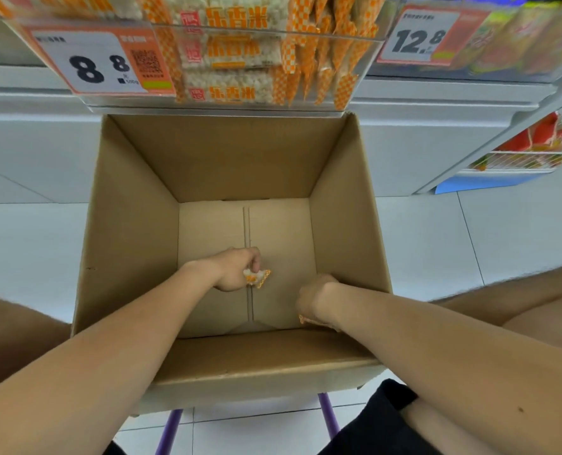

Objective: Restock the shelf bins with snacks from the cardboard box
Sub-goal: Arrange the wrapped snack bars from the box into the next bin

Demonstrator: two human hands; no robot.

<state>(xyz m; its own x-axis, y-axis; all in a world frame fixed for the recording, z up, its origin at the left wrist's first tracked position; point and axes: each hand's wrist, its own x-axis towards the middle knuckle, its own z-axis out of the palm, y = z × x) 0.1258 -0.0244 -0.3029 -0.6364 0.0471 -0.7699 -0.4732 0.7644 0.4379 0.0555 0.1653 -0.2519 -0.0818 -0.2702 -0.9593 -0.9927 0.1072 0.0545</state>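
Observation:
Both my arms reach down into a deep open cardboard box (135, 224). At the box floor my left hand (237, 269) grips a small orange-and-white snack packet (258, 277), which sticks out to the right of my fingers. My right hand (315, 295) is curled near the box's near right corner over another orange packet (306, 320); only its edge shows under my wrist. Above the box a clear shelf bin (207, 106) holds several orange-and-white snack packets (237, 54) of the same kind.
An orange price tag reading 8.8 (99, 65) hangs on the bin front, and a 12.8 tag (420, 37) marks the neighbouring bin at the right. A white wire basket (529, 156) with red packets stands at the right. Purple stool legs (169, 431) show below the box.

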